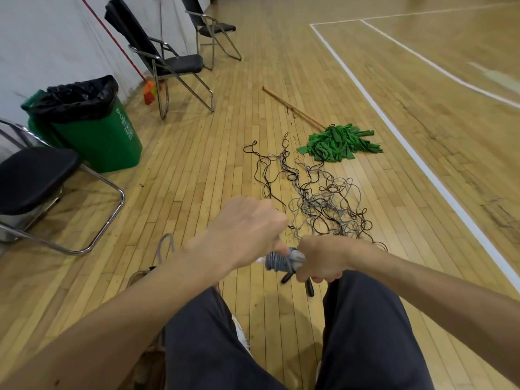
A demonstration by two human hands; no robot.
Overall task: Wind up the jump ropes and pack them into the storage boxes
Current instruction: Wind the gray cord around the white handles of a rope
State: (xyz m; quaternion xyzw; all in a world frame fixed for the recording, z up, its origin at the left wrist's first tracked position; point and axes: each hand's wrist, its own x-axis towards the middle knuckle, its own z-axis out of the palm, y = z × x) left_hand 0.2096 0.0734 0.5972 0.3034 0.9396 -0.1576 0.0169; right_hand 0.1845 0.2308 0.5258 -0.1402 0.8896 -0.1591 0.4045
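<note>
Two hands meet above the knees on one grey jump rope [277, 261], which is wound in tight turns into a short coil between them. The right hand [320, 258] is closed firmly round one end of the coil. The left hand [244, 229] is fisted, with its fingertips pinching at the coil's other end. Motion blur hides which strand it pinches. A grey loop [166, 244] shows beyond the left forearm and is probably the free tail of the same rope.

Hazards:
- If the left pinch slackens, the springy turns are likely to unwind from that end.
- If the tail snags on a leg or shoe, the last turns may pull loose or wind unevenly.
- An unsecured end would let the coil spring open once released.

Surroundings:
- Two black handles [310, 290] lie on the wooden floor [197, 164] just below the hands.
- Ahead, a tangle of jump ropes [318, 198], dark and grey strands interlaced, lies unwound. Pulling one rope free is likely to drag others with it.
- A green mop [337, 142] lies just beyond the tangle. Whether its head touches the furthest strands cannot be told.
- A green waste bin [95, 130] and folding chairs [174, 63] stand to the left, well apart from the work.
- No storage box can be identified in view.
</note>
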